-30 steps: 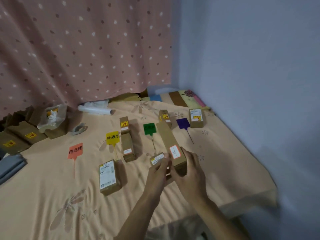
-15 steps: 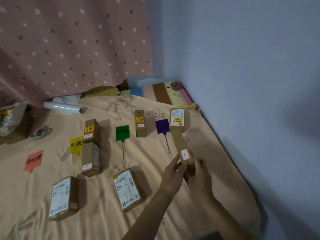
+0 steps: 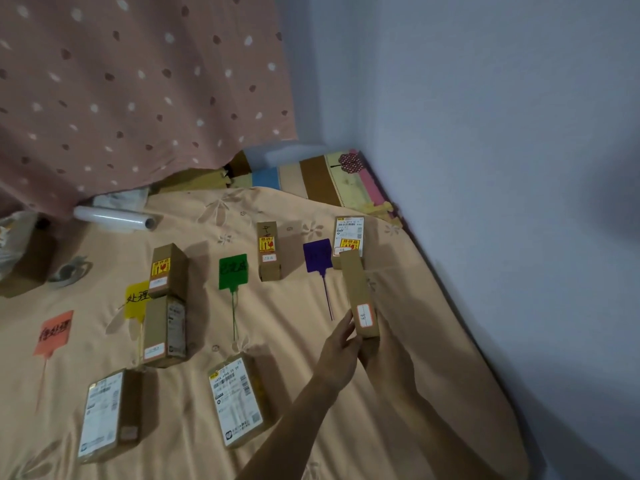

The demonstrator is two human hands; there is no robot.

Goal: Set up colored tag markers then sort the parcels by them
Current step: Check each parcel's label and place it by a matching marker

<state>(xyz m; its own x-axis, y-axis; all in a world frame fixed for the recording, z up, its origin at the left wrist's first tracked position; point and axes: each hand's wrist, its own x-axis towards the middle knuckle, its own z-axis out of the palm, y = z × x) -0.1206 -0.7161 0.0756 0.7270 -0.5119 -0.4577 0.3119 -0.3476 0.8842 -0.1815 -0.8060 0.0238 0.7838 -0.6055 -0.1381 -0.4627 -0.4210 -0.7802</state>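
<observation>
Both my hands hold a long brown parcel [image 3: 358, 292] by its near end, just right of the purple tag [image 3: 318, 254]; my left hand [image 3: 337, 355] pinches its left side and my right hand [image 3: 389, 355] cups it from below. Its far end overlaps a labelled parcel [image 3: 349, 233] lying beyond the purple tag. An orange tag [image 3: 53, 332], a yellow tag [image 3: 135, 299] and a green tag [image 3: 233, 271] lie in a row to the left. Two parcels [image 3: 168, 271] [image 3: 164, 330] lie by the yellow tag. One parcel [image 3: 268, 251] sits right of the green tag.
Two flat labelled parcels [image 3: 104, 415] [image 3: 237, 400] lie near me on the peach bedspread [image 3: 311, 427]. A clear film roll [image 3: 114, 219] and a tape roll [image 3: 67, 271] lie at the back left. The grey wall [image 3: 502, 168] bounds the right side, a dotted curtain [image 3: 138, 81] the back.
My hands carried the long parcel rightward from near the green tag to beside the purple tag. The view has swung right, and the boxes at the far left have dropped out of sight.
</observation>
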